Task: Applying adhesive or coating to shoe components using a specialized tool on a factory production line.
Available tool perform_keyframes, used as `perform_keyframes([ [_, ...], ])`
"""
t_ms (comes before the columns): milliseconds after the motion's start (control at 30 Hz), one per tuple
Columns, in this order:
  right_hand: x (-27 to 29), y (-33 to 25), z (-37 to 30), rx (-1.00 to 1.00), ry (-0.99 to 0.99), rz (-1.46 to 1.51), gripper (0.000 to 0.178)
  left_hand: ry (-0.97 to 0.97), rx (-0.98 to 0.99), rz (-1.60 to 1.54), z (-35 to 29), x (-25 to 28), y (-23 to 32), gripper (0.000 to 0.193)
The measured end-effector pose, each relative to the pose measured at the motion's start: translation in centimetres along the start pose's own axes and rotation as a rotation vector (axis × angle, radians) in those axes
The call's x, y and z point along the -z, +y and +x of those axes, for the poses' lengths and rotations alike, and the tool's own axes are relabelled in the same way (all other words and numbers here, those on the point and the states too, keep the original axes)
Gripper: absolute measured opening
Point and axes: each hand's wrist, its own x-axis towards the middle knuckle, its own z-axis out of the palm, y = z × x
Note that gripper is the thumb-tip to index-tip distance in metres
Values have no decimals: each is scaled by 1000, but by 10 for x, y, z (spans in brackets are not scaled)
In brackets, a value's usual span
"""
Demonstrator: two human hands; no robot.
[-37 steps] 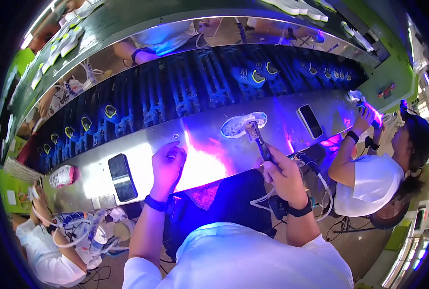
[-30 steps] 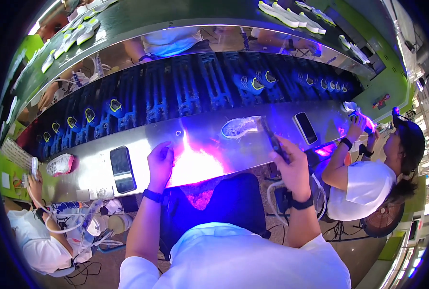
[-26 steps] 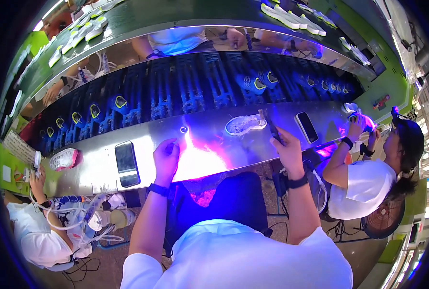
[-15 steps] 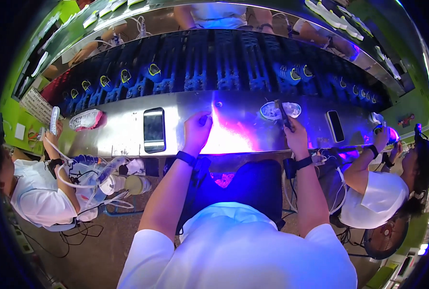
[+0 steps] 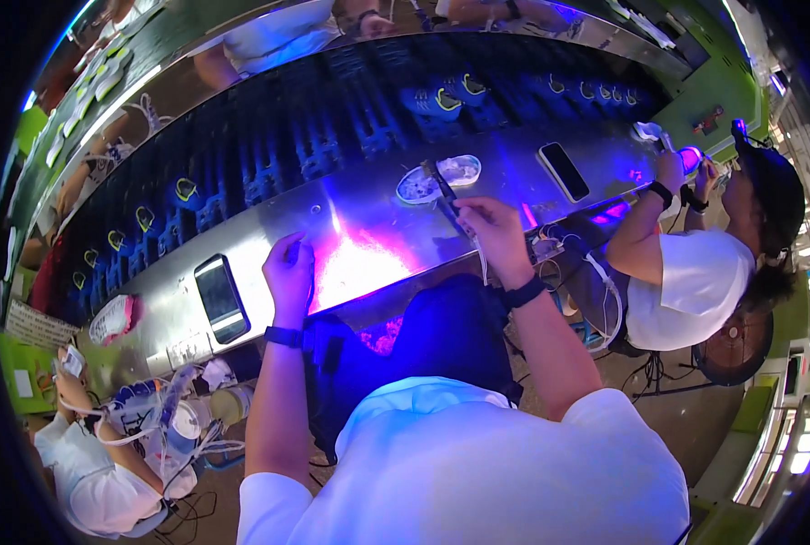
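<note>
Beyond both hands [image 5: 288, 277] [image 5: 499, 235], beneath the brush [image 5: 447, 194], a pale sole [image 5: 416, 186]

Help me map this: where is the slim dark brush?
Head view, right of centre: the slim dark brush is in the right hand, over the white shoe sole.

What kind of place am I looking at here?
Probably a shoe factory line: yellow-trimmed blue shoes sit along a dark slatted rack, a pale sole-shaped piece lies on the metal bench, and the right hand holds a brush-like tool.
</note>
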Motion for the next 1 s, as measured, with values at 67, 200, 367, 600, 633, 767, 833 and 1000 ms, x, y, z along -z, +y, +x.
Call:
perform_keyframes([
  [67,-14,3,4,-68,-60,102,19,12,23,31,1,0,-1,23],
  [200,-49,12,11,-155,-229,409,19,10,19,14,1,-7,1,24],
  [367,-60,60,25,-107,-249,286,18,-2,-10,61,0,-10,-2,22],
  [600,-62,59,24,-73,-243,295,18,-5,13,63,2,-9,0,22],
  [633,-60,57,24,-55,-215,244,17,-22,20,31,2,-13,4,22],
  [767,-60,55,20,99,-165,105,19,-19,-41,69,7,-7,-17,24],
  [833,-60,58,18,96,-151,83,19,-30,0,25,3,-8,-17,23],
  [1000,-62,63,17,98,-230,59,19,-13,-7,-45,6,-5,-36,22],
])
